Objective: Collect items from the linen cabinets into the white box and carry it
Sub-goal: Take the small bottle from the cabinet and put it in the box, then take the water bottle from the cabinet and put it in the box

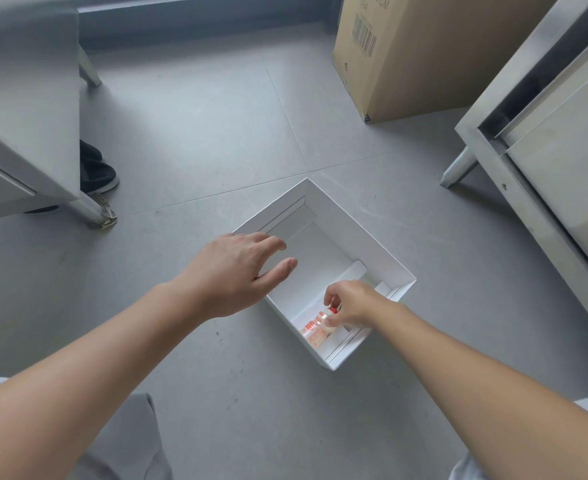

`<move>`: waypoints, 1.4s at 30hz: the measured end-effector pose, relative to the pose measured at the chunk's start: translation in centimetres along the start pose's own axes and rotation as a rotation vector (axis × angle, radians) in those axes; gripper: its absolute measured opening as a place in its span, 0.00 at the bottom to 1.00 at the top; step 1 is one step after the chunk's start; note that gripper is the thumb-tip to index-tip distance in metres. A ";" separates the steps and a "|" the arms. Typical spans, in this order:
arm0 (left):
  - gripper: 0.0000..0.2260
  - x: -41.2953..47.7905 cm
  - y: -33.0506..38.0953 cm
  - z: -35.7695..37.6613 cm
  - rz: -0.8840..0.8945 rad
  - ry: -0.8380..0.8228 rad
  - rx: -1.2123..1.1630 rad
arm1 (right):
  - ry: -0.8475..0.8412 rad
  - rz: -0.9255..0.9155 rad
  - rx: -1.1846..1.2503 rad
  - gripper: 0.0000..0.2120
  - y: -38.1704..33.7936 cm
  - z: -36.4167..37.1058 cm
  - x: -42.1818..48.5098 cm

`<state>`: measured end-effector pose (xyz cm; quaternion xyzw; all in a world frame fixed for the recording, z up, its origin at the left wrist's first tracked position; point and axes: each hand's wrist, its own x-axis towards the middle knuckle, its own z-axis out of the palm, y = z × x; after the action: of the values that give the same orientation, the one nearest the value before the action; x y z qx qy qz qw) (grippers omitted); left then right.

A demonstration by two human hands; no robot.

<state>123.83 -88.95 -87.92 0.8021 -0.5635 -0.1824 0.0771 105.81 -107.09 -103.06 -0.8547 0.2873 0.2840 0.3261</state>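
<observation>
An open white box (365,233) sits on the grey tiled floor in the middle of the head view. Inside it, near the lower corner, lies a small clear bottle with a red label and red cap (315,329). My right hand (351,304) reaches down into the box and pinches the bottle near its cap. My left hand (237,271) hovers over the box's left rim with fingers relaxed and spread, holding nothing.
A steel cabinet (26,116) on legs stands at the left, with a dark shoe (98,173) beside its leg. Another steel cabinet (545,140) stands at the right. A tall cardboard carton (420,53) stands at the back.
</observation>
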 end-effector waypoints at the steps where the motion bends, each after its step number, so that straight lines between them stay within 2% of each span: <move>1: 0.26 0.0 0.0 0.1 0.002 -0.001 0.003 | 0.009 -0.004 -0.002 0.18 0.0 0.0 0.0; 9: 0.26 0.6 0.1 0.2 0.003 0.010 0.024 | 0.045 -0.012 -0.035 0.19 -1.0 -0.2 -0.6; 14: 0.26 1.6 -0.2 -0.4 -0.089 0.026 0.039 | 0.286 -0.065 0.028 0.28 -5.0 -5.6 -2.6; 17: 0.24 2.5 0.1 -1.1 -0.119 0.103 0.049 | 0.428 -0.131 0.081 0.29 -7.2 -9.5 -4.6; 24: 0.22 2.9 0.7 -2.9 -0.077 0.230 0.085 | 0.604 -0.230 -0.048 0.25 -8.9 -13.7 -9.6; 28: 0.22 2.3 0.2 -3.1 -0.095 0.232 0.088 | 0.597 -0.186 -0.069 0.22 -8.0 -13.1 -10.1; 34: 0.22 1.1 0.0 -2.8 -0.118 0.207 0.066 | 0.550 -0.204 -0.061 0.26 -9.1 -11.9 -8.7; 37: 0.22 -0.2 0.6 -3.4 -0.125 0.215 0.041 | 0.537 -0.176 -0.001 0.26 -9.0 -11.2 -10.2; 40: 0.21 -2.4 1.8 -4.5 -0.136 0.300 -0.017 | 0.514 -0.138 0.109 0.28 -9.6 -11.2 -12.5; 42: 0.22 -4.1 3.5 -6.7 -0.131 0.284 -0.031 | 0.487 -0.122 0.136 0.29 -10.9 -12.3 -14.7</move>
<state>122.10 -86.89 -79.77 0.8535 -0.4905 -0.0804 0.1562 106.94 -104.64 -81.19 -0.8897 0.3237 0.0298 0.3205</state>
